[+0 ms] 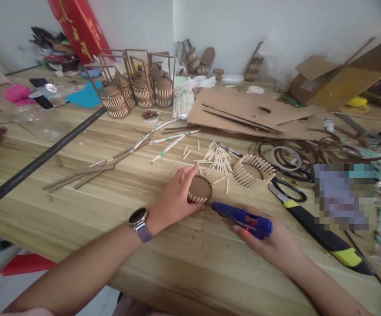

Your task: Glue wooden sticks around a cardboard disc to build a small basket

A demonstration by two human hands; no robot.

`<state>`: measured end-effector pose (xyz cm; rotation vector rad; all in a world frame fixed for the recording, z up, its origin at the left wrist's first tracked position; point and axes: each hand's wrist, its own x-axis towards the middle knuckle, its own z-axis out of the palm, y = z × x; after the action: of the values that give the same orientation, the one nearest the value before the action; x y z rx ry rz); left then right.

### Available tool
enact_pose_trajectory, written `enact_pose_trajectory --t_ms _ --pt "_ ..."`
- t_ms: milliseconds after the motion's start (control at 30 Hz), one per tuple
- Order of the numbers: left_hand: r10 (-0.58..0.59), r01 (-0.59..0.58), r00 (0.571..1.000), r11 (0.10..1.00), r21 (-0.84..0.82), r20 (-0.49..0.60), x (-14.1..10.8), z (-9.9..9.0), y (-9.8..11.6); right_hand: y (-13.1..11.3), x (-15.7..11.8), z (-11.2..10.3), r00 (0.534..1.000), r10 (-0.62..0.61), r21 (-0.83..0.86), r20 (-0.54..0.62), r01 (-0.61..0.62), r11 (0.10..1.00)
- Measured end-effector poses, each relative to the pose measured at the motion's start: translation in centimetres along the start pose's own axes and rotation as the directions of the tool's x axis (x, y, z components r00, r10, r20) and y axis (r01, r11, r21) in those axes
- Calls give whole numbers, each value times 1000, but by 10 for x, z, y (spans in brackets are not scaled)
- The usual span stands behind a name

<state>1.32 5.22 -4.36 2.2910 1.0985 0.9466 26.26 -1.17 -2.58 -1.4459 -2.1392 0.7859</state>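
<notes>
One small round disc [201,186] is held between the thumb and curled fingers of the left hand [175,193]; little sticks are set along its near rim. One blue glue gun [239,217] is gripped by the right hand [276,245], its tip just beside the disc. Past them, one stick-edged ring [248,179] and one pile of short sticks [219,161] are seen. Between the forearms, wood tabletop [183,267] is shown; its near edge is crossed by the left one.
</notes>
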Motion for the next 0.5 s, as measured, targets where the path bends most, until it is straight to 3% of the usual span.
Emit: enact_pose_trajectory --t_ms 500 --pt "-17 17 1000 1000 12 19 0 -2 2 -3 1 -2 1000 -18 -14 -6 18 1000"
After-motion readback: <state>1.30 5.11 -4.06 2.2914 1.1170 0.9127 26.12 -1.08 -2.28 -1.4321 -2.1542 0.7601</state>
